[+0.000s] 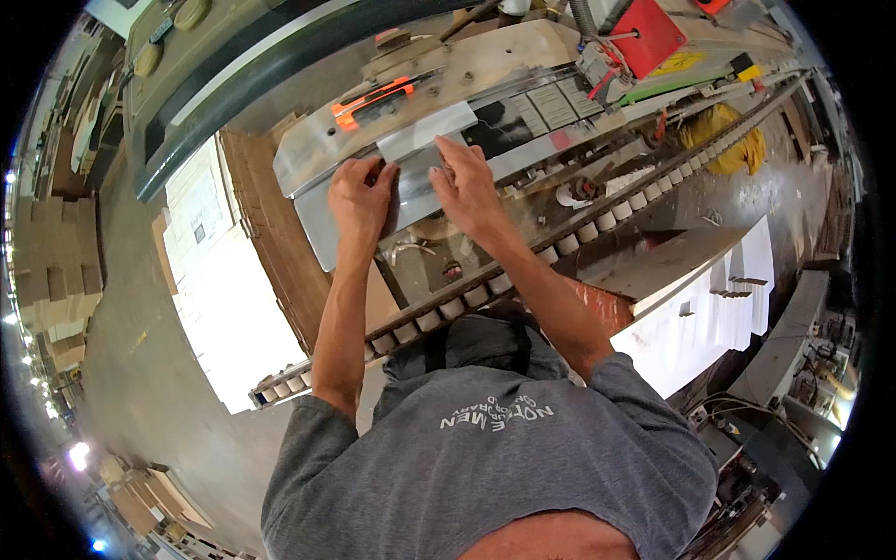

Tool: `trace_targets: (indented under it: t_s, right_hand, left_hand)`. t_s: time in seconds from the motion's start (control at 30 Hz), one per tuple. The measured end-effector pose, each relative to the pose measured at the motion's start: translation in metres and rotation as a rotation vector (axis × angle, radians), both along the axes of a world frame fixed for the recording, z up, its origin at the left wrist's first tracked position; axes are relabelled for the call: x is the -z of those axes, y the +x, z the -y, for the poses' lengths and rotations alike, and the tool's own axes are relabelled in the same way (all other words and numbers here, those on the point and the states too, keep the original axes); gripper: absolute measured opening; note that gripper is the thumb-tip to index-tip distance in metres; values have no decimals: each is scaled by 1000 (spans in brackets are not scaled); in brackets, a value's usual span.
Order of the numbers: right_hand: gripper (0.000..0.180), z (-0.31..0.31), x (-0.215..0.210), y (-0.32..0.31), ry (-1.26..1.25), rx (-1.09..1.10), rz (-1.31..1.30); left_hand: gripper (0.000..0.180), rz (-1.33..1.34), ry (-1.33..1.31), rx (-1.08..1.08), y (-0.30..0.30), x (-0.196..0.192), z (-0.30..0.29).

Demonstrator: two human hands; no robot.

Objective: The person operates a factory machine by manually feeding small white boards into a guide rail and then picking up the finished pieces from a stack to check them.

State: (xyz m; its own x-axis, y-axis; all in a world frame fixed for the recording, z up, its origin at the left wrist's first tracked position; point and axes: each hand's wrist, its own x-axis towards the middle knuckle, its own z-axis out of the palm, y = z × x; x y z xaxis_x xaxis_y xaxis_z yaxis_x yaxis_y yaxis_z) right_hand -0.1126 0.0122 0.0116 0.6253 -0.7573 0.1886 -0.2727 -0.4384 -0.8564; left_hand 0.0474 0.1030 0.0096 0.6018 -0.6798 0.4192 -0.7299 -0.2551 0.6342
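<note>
My left hand (357, 198) is closed in a pinch over the grey metal ledge (329, 241); whatever may be between its fingertips is hidden. My right hand (469, 189) lies just to the right, fingers apart, with the index fingertip at the lower edge of a pale strip (429, 129). That strip lies across the ledge, beside a dark smeared panel (500, 127). Beyond it, on the tan machine bed, rests an orange-and-black hand tool (373, 103) of a kind I cannot make out.
A roller rail (485, 291) crosses between my body and the machine. Stacked white sheets (210, 271) over brown cardboard stand at left, with more white sheets (700, 317) at right. Farther right are a red plate (647, 35) and a yellow bag or cloth (726, 138).
</note>
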Motion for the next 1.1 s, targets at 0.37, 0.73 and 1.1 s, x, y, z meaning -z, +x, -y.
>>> trace_targets:
  t_s: [0.37, 0.73, 1.1]
  right_hand:
    - [49, 23, 11, -10, -228, 165, 76]
    - [55, 112, 33, -59, -307, 323, 29]
    - [48, 119, 3, -134, -417, 406, 44]
  left_hand:
    - [20, 124, -38, 71, -19, 18, 47]
    - [16, 177, 20, 205, -80, 15, 149]
    - [21, 98, 54, 376, -133, 16, 248]
